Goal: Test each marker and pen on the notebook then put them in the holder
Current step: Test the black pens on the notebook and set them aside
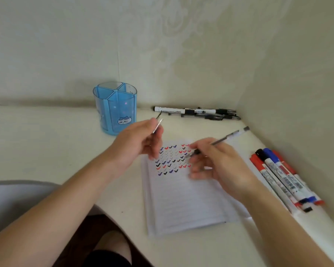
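Note:
A lined notebook (183, 201) lies open on the white table, its top rows covered with red, blue and black tick marks. My right hand (214, 162) grips a clear gel pen (226, 136) with the tip low over the ticks. My left hand (137, 143) is raised beside the page and pinches the pen's clear cap (158, 124). A blue see-through holder (116, 107) with a cat picture stands at the back left; nothing shows inside it. Several capped markers (283, 176) lie to the right of the notebook. A marker and pens (199, 112) lie along the back wall.
Walls close the table at the back and the right, forming a corner (239, 114). The table's near edge curves at the lower left, with a grey chair (14, 201) and my lap below it.

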